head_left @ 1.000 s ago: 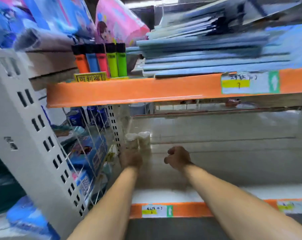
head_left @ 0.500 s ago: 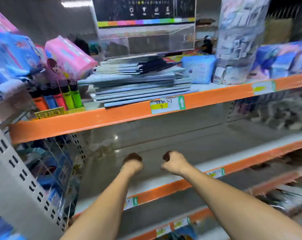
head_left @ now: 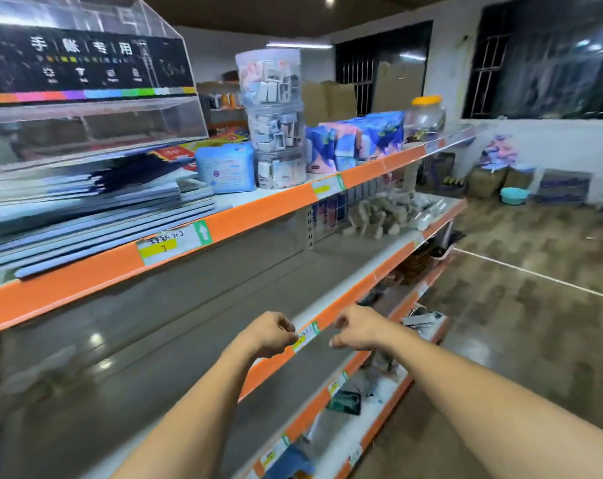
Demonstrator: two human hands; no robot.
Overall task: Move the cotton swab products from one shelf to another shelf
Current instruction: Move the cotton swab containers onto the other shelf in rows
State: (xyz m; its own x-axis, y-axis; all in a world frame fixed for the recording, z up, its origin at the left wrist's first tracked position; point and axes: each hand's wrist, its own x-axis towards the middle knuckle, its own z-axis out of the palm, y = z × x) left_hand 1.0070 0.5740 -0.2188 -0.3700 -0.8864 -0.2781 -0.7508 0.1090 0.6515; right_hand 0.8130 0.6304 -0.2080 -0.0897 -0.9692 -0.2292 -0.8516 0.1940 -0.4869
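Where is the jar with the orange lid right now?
In the head view, the jar with the orange lid stands at the far right end of the top shelf, just right of the blue and pink packets.

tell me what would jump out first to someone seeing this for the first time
Two bare forearms reach in from below, the left hand and right hand both curled in front of an orange shelf edge over a bare grey shelf. Above it, a stack of flat blue packs lies at left, and clear tubs of small packets are stacked near the middle.
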